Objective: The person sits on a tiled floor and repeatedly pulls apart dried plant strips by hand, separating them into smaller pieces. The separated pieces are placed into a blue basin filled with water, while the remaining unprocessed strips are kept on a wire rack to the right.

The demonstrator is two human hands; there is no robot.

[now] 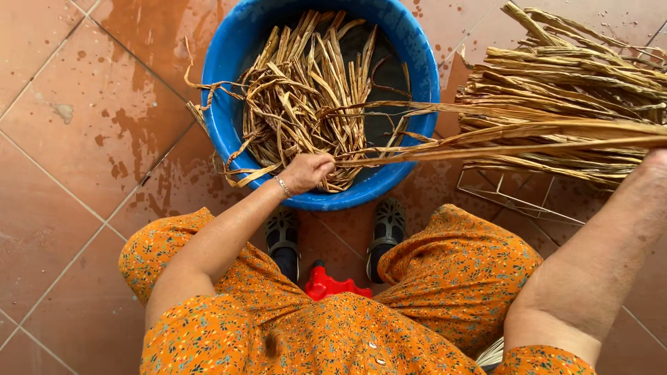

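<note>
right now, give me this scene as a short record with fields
left hand: closed on one end of a long dried strand, over the basin rim
right hand: past the frame's right edge, only the forearm shows
basin: blue, round, full of dried plant strips
bundle: dried stalks on a wire rack
floor: wet reddish tiles

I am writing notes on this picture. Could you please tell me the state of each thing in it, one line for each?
Blue basin: upright on the floor, filled with wet brown strips.
Strips in basin: tangled, some hanging over the rim.
Long strips: stretched flat from the left hand to the right.
Left hand: closed on the long strips.
Right hand: outside the picture; only the forearm shows.
Dry bundle: piled on a wire rack.
Tiled floor: wet in patches.
</note>
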